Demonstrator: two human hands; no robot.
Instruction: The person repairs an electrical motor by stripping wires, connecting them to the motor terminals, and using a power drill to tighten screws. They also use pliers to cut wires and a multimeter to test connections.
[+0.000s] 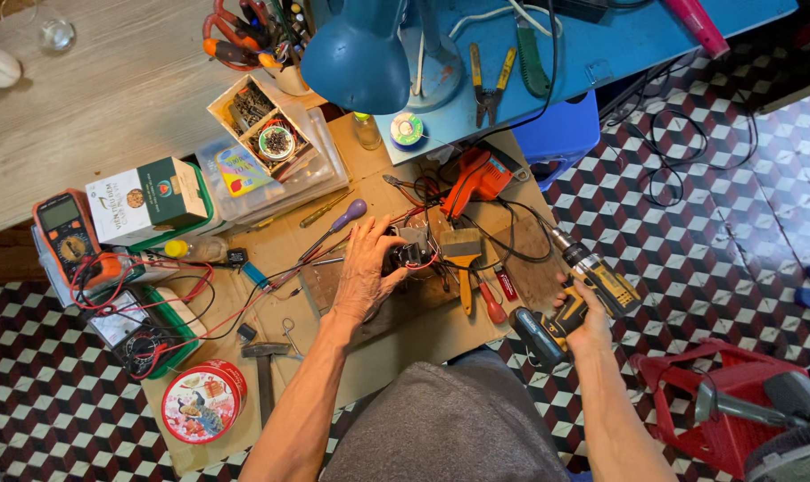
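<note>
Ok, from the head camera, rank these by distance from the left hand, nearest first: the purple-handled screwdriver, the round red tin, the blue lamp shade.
1. The purple-handled screwdriver, just up and left of the left hand, on the cardboard.
2. The round red tin, down and left, near the cardboard's lower corner.
3. The blue lamp shade, far up at the top of the view.

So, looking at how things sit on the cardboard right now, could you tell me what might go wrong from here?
1. The left hand grips the small black wired part; if the cordless drill in the right hand slips there, it could hit a finger.
2. Loose black and red wires lie around the part and might catch in the bit.
3. The paintbrush and red-handled screwdriver lie close by and could be knocked off.
</note>
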